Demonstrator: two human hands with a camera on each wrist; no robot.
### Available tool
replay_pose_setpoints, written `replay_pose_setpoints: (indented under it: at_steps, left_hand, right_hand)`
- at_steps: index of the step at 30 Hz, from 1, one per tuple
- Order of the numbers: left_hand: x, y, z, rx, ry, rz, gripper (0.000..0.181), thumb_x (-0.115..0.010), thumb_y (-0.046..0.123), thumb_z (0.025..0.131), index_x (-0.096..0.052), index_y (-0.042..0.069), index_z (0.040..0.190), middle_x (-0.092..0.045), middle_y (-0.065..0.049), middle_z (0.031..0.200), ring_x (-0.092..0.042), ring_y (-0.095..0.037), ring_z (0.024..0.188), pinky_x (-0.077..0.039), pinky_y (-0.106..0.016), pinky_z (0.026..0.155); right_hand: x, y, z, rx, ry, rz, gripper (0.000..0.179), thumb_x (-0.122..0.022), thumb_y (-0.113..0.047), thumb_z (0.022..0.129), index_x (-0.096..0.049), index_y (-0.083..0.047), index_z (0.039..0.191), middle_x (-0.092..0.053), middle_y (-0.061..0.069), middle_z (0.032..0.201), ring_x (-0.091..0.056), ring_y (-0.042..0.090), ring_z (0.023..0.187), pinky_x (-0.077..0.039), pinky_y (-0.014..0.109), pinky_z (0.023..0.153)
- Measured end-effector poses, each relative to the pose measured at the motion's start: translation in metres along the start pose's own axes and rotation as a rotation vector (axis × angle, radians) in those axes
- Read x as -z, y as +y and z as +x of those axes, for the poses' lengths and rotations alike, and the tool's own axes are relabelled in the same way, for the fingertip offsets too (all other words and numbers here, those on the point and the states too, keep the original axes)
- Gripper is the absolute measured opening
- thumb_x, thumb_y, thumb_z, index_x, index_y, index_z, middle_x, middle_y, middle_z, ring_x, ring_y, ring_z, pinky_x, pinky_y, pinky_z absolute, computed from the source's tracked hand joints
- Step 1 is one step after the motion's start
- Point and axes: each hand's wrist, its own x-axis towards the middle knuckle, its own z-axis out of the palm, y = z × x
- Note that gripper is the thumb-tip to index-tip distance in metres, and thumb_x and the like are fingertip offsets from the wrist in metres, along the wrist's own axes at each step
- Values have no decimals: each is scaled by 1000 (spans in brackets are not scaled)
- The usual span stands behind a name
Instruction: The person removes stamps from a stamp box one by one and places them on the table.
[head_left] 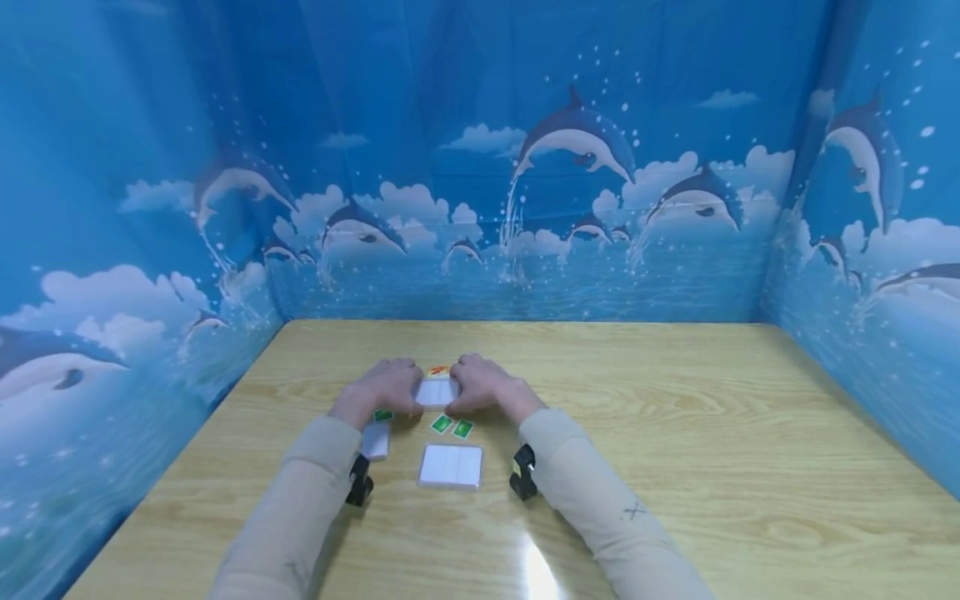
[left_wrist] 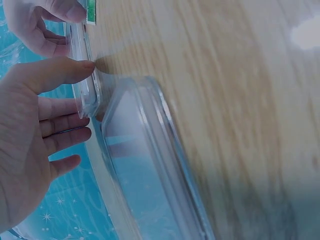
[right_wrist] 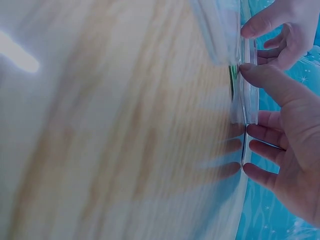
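Observation:
Both hands hold a flat clear plastic case (head_left: 437, 393) by its opposite short ends, low over the table. My left hand (head_left: 386, 387) grips its left end, thumb (left_wrist: 75, 71) on the near edge and fingers at the far side. At the other end, my right hand (head_left: 483, 385) pinches the case in the same way, as the right wrist view shows with thumb and fingers on the clear rim (right_wrist: 251, 102). An orange and yellow card (head_left: 438, 372) lies just beyond it. Two small green cards (head_left: 462, 429) lie on the near side.
A second clear case (head_left: 450, 465) lies nearer on the wooden table (head_left: 675, 433). Another case (head_left: 376, 442) sits beside the left wrist, with a green card (head_left: 383, 414) behind it. A dolphin-printed blue curtain (head_left: 420, 167) surrounds the table's back and sides.

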Motion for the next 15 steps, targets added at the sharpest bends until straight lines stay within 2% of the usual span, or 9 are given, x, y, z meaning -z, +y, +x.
replay_pose_setpoints:
  at_steps: [8, 15]
  left_hand:
    - [-1, 1, 1, 7, -7, -1, 57, -70, 35, 74, -57, 8, 123, -54, -6, 113, -50, -23, 99, -39, -43, 92]
    - [2, 2, 0, 65, -29, -113, 55, -75, 31, 74, -58, 9, 121, -54, -4, 110, -53, -20, 93, -44, -39, 86]
  right_hand:
    - [0, 2, -1, 7, -1, 12, 62, -68, -46, 78, -53, -10, 126, -51, 4, 120, -48, 15, 102, -43, 29, 87]
    - [1, 0, -2, 8, -2, 15, 59, -70, -46, 77, -56, -11, 123, -52, 3, 117, -48, 14, 99, -43, 28, 84]
